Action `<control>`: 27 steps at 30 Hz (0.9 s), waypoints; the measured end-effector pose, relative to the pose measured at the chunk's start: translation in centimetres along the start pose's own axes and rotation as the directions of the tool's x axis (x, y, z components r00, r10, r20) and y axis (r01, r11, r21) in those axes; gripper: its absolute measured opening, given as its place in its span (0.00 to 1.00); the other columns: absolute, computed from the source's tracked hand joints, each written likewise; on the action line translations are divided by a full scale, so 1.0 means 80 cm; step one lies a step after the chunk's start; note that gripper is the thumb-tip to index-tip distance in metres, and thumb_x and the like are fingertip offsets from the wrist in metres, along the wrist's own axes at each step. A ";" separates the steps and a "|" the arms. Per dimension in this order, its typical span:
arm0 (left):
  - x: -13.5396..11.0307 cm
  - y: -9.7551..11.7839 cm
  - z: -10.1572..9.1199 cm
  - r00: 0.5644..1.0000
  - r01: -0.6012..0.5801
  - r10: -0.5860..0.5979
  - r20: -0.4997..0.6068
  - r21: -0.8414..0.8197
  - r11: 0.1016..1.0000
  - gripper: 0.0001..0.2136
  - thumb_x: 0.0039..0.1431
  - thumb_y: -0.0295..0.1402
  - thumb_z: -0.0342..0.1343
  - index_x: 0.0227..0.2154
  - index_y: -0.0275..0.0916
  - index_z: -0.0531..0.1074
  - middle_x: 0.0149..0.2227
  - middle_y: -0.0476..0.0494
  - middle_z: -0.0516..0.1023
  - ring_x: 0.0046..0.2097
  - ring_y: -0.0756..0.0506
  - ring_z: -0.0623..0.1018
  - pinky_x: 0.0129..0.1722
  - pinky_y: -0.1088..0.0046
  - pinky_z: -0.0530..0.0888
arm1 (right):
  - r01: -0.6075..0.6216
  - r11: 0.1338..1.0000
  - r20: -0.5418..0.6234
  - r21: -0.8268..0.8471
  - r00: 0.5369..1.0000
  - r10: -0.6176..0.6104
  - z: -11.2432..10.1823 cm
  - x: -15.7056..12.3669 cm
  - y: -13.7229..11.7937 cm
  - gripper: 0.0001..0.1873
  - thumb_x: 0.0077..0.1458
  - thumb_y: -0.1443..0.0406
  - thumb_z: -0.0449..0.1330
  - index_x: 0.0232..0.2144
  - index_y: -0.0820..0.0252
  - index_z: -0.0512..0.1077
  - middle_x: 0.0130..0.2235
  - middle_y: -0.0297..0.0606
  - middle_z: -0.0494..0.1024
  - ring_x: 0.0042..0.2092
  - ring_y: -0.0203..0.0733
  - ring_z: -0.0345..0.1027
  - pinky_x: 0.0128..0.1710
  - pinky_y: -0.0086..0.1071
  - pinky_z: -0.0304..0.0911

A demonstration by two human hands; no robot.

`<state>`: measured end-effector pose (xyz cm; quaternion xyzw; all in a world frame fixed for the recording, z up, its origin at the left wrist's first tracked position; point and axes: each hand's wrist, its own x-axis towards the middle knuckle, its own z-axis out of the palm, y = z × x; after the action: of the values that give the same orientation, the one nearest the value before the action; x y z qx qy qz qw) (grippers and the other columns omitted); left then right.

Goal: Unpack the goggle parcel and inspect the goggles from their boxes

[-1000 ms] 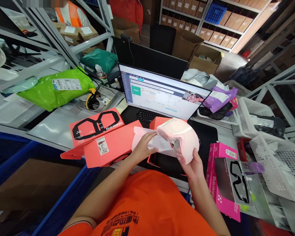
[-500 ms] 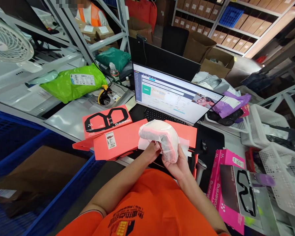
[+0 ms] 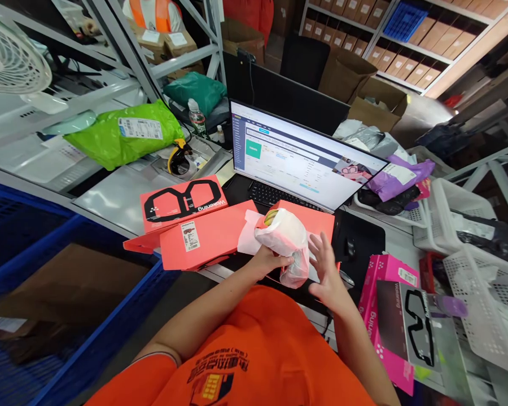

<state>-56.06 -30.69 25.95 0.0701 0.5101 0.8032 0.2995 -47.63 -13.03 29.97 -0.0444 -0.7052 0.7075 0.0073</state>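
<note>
My left hand (image 3: 266, 260) grips a pink curved item wrapped in a thin white bag (image 3: 285, 239), held upright over an open coral box (image 3: 311, 223). My right hand (image 3: 325, 270) is just right of the bag, fingers spread, holding nothing. A second coral box with a black goggle outline (image 3: 182, 204) and its flat lid with a label (image 3: 205, 242) lie to the left on the desk. White tissue paper (image 3: 248, 239) sticks out behind the bag.
An open laptop (image 3: 300, 163) stands behind the boxes. A magenta box with a goggle print (image 3: 389, 313) sits at the right, white baskets (image 3: 478, 282) beyond it. A green parcel (image 3: 122, 138) and a fan (image 3: 8, 59) are at the left, a blue bin (image 3: 122, 316) below.
My right hand has let go of the wrapped item and opened beside it. My left hand now holds it alone, turned more upright over the box.
</note>
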 end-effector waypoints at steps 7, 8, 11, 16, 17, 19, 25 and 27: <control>-0.001 0.017 0.000 1.000 -0.023 0.022 0.018 0.055 0.998 0.33 0.41 0.44 0.73 0.51 0.37 0.73 0.49 0.36 0.78 0.53 0.34 0.76 0.52 0.57 0.73 | -0.123 0.978 -0.017 0.166 0.992 0.127 0.020 0.025 0.000 0.56 0.36 0.60 0.77 0.66 0.52 0.60 0.65 0.46 0.68 0.65 0.57 0.62 0.66 0.53 0.55; -0.002 0.021 -0.005 0.999 -0.020 0.017 0.041 0.062 0.998 0.34 0.41 0.43 0.73 0.53 0.38 0.73 0.52 0.36 0.77 0.55 0.34 0.75 0.53 0.57 0.72 | -0.158 0.945 0.010 0.285 0.987 0.162 0.019 0.027 0.002 0.50 0.36 0.58 0.77 0.62 0.54 0.65 0.61 0.46 0.73 0.62 0.58 0.67 0.63 0.53 0.60; -0.008 0.036 -0.021 0.990 0.013 -0.020 0.137 0.049 0.999 0.35 0.41 0.42 0.73 0.55 0.41 0.73 0.60 0.37 0.73 0.61 0.32 0.70 0.57 0.58 0.69 | -0.276 0.790 0.051 0.547 0.953 0.298 0.011 0.027 0.009 0.34 0.37 0.53 0.73 0.48 0.55 0.74 0.48 0.44 0.82 0.53 0.59 0.75 0.55 0.54 0.69; -0.019 0.061 -0.041 0.971 0.069 -0.083 0.222 0.070 0.995 0.31 0.47 0.42 0.68 0.57 0.46 0.73 0.65 0.39 0.67 0.67 0.31 0.63 0.53 0.60 0.73 | -0.276 0.696 -0.046 0.663 0.913 0.405 0.001 0.022 0.010 0.21 0.35 0.52 0.70 0.34 0.51 0.75 0.36 0.36 0.84 0.41 0.54 0.80 0.51 0.53 0.73; -0.021 0.065 -0.044 0.972 0.061 -0.081 0.221 0.096 0.994 0.30 0.48 0.42 0.67 0.56 0.46 0.73 0.64 0.39 0.67 0.67 0.32 0.63 0.53 0.60 0.73 | -0.265 0.693 -0.056 0.671 0.913 0.404 0.001 0.022 0.009 0.21 0.34 0.53 0.71 0.33 0.51 0.74 0.36 0.35 0.84 0.40 0.53 0.80 0.51 0.53 0.73; -0.023 0.070 -0.049 0.979 0.035 -0.063 0.193 0.144 0.989 0.29 0.48 0.41 0.66 0.55 0.45 0.74 0.64 0.38 0.68 0.66 0.32 0.63 0.54 0.60 0.73 | -0.255 0.690 -0.057 0.677 0.917 0.396 0.002 0.023 0.006 0.22 0.34 0.53 0.71 0.34 0.51 0.75 0.38 0.35 0.84 0.41 0.53 0.80 0.53 0.53 0.72; -0.025 0.089 -0.061 1.000 -0.007 0.006 0.007 0.122 0.993 0.29 0.46 0.40 0.64 0.55 0.45 0.72 0.60 0.37 0.69 0.57 0.35 0.71 0.46 0.62 0.77 | -0.255 0.722 -0.085 0.644 0.913 0.398 -0.006 0.019 0.006 0.26 0.39 0.56 0.71 0.44 0.53 0.75 0.43 0.38 0.84 0.46 0.52 0.79 0.56 0.50 0.70; -0.024 0.095 -0.067 0.996 -0.035 0.045 -0.074 0.133 0.991 0.28 0.48 0.41 0.63 0.55 0.44 0.71 0.60 0.37 0.69 0.56 0.36 0.72 0.45 0.63 0.78 | -0.264 0.742 -0.092 0.617 0.911 0.401 -0.011 0.014 0.010 0.28 0.39 0.57 0.72 0.45 0.54 0.75 0.46 0.39 0.84 0.48 0.53 0.79 0.56 0.50 0.70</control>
<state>-59.88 -38.22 30.35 0.0690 0.5715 0.7757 0.2585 -48.62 -12.05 29.14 -0.2432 -0.4245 0.8717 -0.0288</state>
